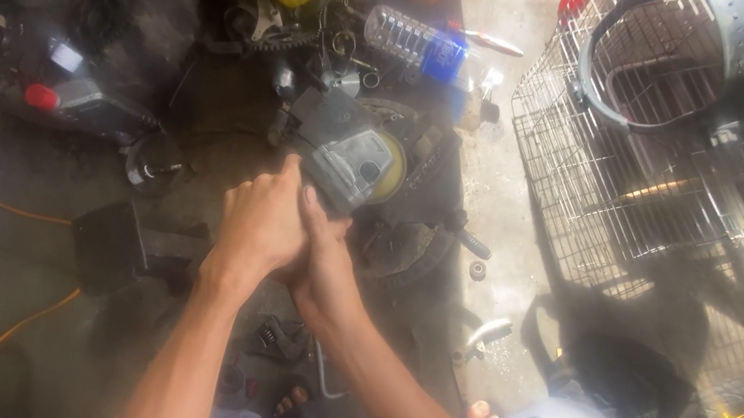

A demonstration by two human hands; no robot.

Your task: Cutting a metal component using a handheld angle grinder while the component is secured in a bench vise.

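Both our hands on one grey angle grinder over a cluttered workshop floor.

Our left hand (260, 222) and right hand (317, 260) are clenched together around the rear of the angle grinder (346, 151), fingers wrapped tight. We judge the one orange cable (18, 210) could snag, or loose parts nearby could catch the disc. One clear plastic bottle (416, 44), one wire cage (655, 153).

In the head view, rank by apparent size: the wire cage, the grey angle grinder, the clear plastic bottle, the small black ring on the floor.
Largest to smallest:
1. wire cage
2. grey angle grinder
3. clear plastic bottle, though it lies farther from the camera, so this gap is unsure
4. small black ring
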